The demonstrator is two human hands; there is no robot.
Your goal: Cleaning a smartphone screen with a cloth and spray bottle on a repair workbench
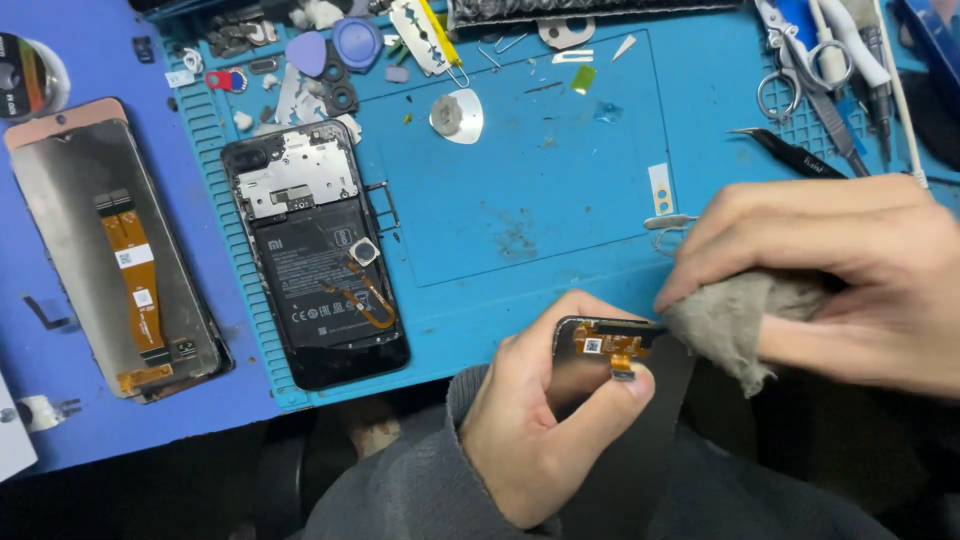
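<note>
My left hand (540,425) grips a dark phone screen panel (640,400) by its top edge, thumb pressed on its orange flex cable (608,347). My right hand (850,285) clutches a grey cloth (735,315) that touches the panel's upper right corner. Both hands hover at the near edge of the blue repair mat (540,180). An opened black phone (315,250) with its battery and metal shields exposed lies on the mat's left side.
A second screen panel (110,250) with an orange flex lies face down at far left. Tweezers (790,152), scissors (800,70), picks, small parts and a razor blade crowd the mat's top edge. A tape roll (25,75) sits top left.
</note>
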